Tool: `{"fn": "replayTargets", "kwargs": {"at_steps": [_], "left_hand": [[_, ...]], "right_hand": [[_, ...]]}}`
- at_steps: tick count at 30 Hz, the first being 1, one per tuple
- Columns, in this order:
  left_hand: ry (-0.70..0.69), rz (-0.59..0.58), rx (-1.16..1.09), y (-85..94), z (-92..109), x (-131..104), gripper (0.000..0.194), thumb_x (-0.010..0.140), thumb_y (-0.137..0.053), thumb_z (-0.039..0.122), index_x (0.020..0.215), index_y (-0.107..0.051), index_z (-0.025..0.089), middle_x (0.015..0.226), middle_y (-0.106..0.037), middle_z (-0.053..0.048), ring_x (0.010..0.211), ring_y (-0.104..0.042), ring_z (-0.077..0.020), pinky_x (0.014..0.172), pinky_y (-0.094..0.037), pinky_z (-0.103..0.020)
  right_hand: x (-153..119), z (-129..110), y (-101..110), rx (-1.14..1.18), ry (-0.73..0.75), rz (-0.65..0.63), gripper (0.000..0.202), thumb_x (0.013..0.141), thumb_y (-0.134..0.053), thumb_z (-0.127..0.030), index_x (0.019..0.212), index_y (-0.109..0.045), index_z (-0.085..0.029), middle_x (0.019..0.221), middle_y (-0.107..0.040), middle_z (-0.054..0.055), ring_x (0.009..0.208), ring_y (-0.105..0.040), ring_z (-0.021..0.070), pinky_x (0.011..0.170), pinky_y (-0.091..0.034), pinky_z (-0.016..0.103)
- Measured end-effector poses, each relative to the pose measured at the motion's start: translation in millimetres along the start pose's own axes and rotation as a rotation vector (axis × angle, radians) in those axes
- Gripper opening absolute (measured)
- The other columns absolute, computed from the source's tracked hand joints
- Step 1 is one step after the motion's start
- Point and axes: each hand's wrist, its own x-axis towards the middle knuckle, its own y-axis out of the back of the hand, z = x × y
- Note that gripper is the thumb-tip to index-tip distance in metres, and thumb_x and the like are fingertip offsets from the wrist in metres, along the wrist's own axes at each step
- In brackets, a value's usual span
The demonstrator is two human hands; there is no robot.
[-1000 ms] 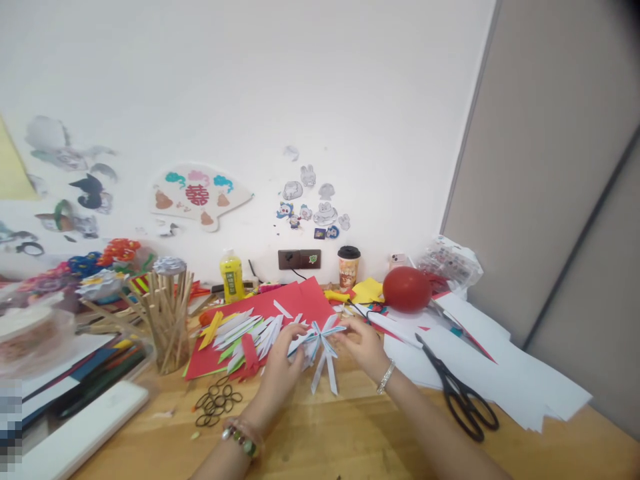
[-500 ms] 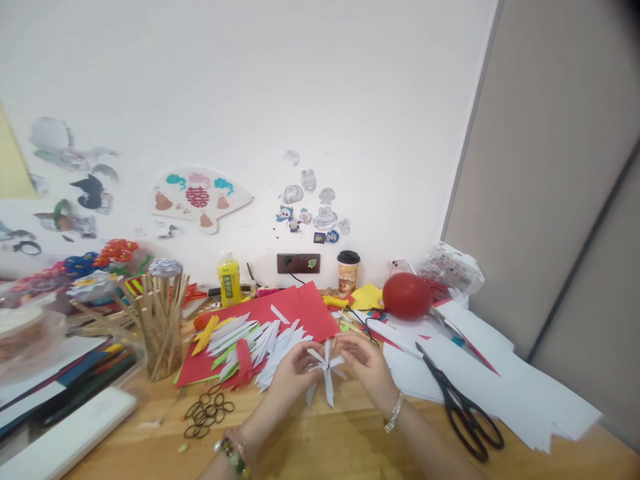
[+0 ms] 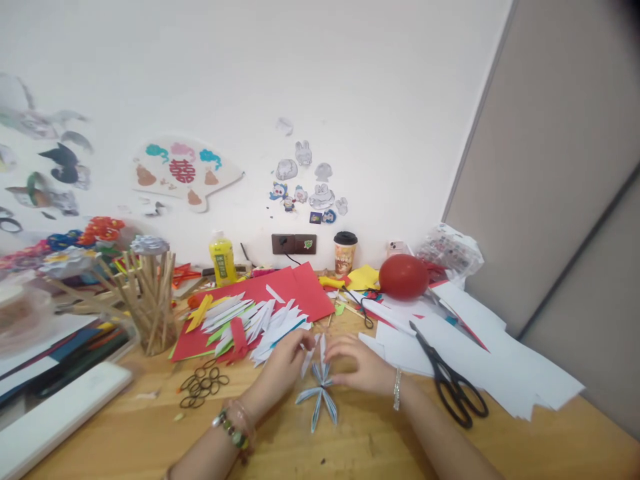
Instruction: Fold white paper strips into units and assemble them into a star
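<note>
A folded white-and-blue paper flower (image 3: 320,393) with several narrow petals spreads out at the middle front, over the wooden table. My right hand (image 3: 357,360) is at its upper right, thumb and fingers closed around an upper petal. At the upper left, my left hand (image 3: 289,357) has its fingers curled against a white paper strip beside the petals. What its fingertips grip is hard to make out. Folded paper strips (image 3: 280,330) lie just beyond my left hand, partly on red paper (image 3: 307,290).
Black scissors (image 3: 447,380) lie on white sheets (image 3: 505,360) at the right. A red balloon (image 3: 404,277) and a lidded cup (image 3: 345,253) stand behind. Black rubber bands (image 3: 203,383), a jar of sticks (image 3: 157,320) and a white case (image 3: 65,413) are at the left.
The view has tilted down and shifted slightly. The flower has come lower, turned so its blue folds show, and my hands are now at its upper petals.
</note>
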Motion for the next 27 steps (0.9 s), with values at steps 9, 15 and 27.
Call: {"fn": "replayTargets", "kwargs": {"at_steps": [9,15,27], "left_hand": [[-0.118,-0.180,0.136,8.0,22,-4,0.022,0.073,-0.036,0.012,0.073,-0.057,0.019,0.075,-0.059,-0.002,0.073,-0.053,-0.0159,0.070,-0.043,-0.025],[-0.165,-0.229,0.304,21.3,30,-3,0.025,0.068,-0.036,0.010,0.075,-0.058,0.019,0.076,-0.059,-0.003,0.075,-0.053,-0.0175,0.071,-0.041,-0.026],[-0.194,-0.149,0.178,31.9,16,3,0.025,0.086,-0.039,0.028,0.097,-0.061,0.022,0.094,-0.064,-0.005,0.087,-0.056,-0.0179,0.081,-0.042,-0.028]], "right_hand": [[-4,5,-12,-0.200,-0.066,-0.132,0.017,0.074,-0.059,-0.013,0.088,-0.063,-0.021,0.092,-0.057,0.002,0.082,-0.056,0.0144,0.071,-0.044,0.023],[-2,5,-14,-0.373,-0.066,-0.116,0.020,0.072,-0.063,-0.016,0.092,-0.060,-0.019,0.089,-0.056,0.004,0.084,-0.054,0.0185,0.071,-0.043,0.027],[0,10,-17,0.228,-0.313,0.150,0.012,0.077,-0.056,-0.029,0.081,-0.056,-0.018,0.073,-0.058,0.000,0.067,-0.054,0.0140,0.060,-0.042,0.024]]}}
